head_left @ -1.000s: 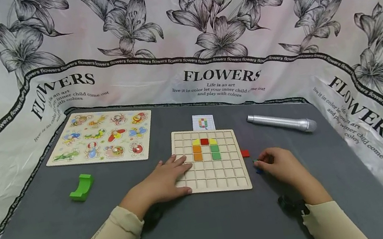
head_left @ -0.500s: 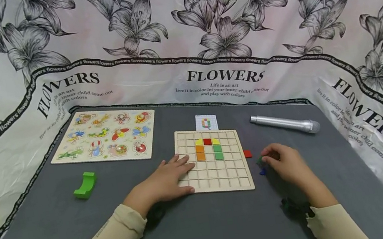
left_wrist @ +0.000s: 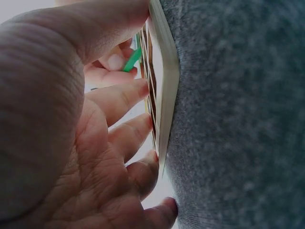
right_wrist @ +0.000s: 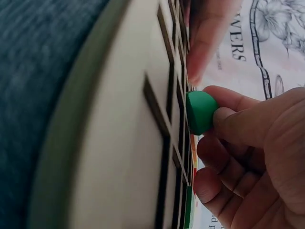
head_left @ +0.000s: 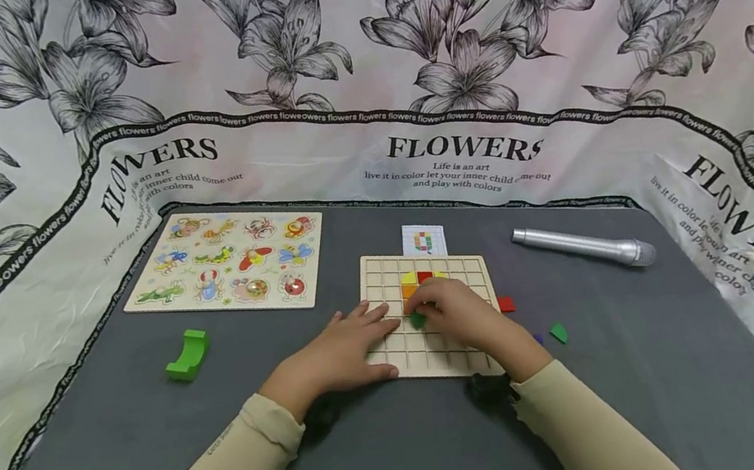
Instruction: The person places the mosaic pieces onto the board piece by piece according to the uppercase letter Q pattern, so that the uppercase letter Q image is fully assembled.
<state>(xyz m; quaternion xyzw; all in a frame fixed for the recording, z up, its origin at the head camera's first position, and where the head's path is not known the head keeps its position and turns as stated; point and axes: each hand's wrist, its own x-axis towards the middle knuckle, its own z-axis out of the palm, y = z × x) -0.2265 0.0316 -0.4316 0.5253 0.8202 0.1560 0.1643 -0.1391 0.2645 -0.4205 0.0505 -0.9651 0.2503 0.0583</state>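
Observation:
The wooden grid board [head_left: 397,356] lies on the grey table, with yellow, red and orange tiles [head_left: 410,290] in its upper cells. My left hand [head_left: 337,354] rests on the board's left edge, fingers spread and straight. Over the board, my right hand [head_left: 461,312] pinches a green tile with a rounded edge [right_wrist: 201,112] between thumb and forefinger. In the right wrist view that tile touches or nearly touches the board; I cannot tell which. The right hand hides part of the tile pattern in the head view. A small card [head_left: 424,240] with a coloured pattern lies behind the board.
Right of the board lie a red tile [head_left: 506,304], a green quarter-round tile [head_left: 559,333] and a blue piece [head_left: 538,339] partly behind the wrist. A silver microphone [head_left: 584,246] lies farther back. At left are an insect puzzle board [head_left: 232,263] and a green curved block [head_left: 188,355].
My right hand has moved left from the loose pieces beside the board to over it, carrying a green tile. The left hand has stayed on the board. The head view has shifted slightly.

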